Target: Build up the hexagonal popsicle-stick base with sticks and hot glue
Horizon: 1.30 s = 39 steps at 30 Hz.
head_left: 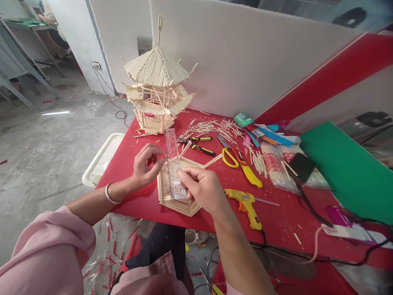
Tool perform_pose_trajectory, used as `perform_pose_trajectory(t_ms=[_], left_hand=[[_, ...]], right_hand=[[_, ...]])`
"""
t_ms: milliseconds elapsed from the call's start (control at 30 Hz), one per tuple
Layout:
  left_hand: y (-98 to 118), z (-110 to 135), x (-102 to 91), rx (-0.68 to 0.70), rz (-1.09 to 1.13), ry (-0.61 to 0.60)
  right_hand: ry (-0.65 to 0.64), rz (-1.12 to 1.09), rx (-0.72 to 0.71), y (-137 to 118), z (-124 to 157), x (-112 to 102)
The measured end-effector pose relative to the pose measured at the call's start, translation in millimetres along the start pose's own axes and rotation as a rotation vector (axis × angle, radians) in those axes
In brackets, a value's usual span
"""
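A clear plastic ruler (174, 168) is held by its near end in my right hand (201, 186), between thumb and fingers. The ruler slants over a six-sided base of wooden sticks (166, 192), covering part of it. My left hand (147, 166) is beside the ruler's left edge, its fingers curled and the thumb and index tips close together. Whatever may be between those tips is too small to make out. Two loose sticks (212, 162) jut from the base's far right side. Behind it stands a tiered stick pagoda (156, 88).
Pliers (199, 145), yellow-handled scissors (239, 162) and a yellow glue gun (247, 203) lie on the red table (215, 221). Scattered sticks (208, 128), bagged sticks (278, 168) and a green board (346, 168) are further off. A black cable (310, 200) runs at the right.
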<state>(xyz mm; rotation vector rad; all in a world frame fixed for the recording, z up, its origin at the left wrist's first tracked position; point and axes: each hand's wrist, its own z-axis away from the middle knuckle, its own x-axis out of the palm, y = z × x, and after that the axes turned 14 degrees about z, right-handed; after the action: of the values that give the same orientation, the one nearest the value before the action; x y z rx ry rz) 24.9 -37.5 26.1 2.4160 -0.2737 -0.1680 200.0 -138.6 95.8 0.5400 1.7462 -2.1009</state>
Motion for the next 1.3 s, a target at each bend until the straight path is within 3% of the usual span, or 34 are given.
perform_pose_trajectory(t_ms=[1300], left_hand=[[-0.7, -0.8, 1.4, -0.015, 0.002, 0.031]], right_hand=[[0.000, 0.006, -0.016, 1.1, 0.8, 0.6]])
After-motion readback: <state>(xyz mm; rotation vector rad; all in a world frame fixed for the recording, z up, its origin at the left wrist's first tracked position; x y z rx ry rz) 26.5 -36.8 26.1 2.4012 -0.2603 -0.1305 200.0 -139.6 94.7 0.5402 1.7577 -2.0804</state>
